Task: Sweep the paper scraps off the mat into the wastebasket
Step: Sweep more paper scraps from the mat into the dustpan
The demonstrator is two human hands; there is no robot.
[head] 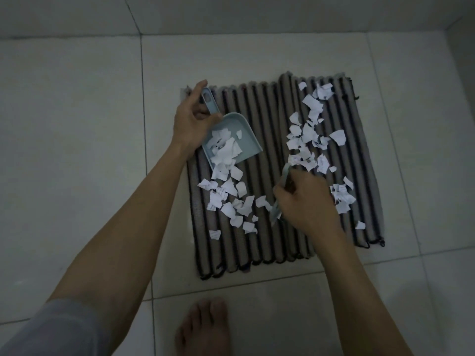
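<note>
A striped grey and black mat [267, 129] lies on the tiled floor. White paper scraps are scattered over it, one cluster at the left [231, 201] and another at the right [308, 134]. My left hand [191, 119] grips the handle of a light blue dustpan [235, 129], which rests on the mat's left part with several scraps inside it. My right hand [305, 201] is closed on a small light blue brush [279, 199] near the mat's middle, between the two clusters. No wastebasket is in view.
Pale floor tiles [77, 150] surround the mat. A wall meets the floor along the top. A bare foot [203, 327] stands on the tiles below the mat's near edge.
</note>
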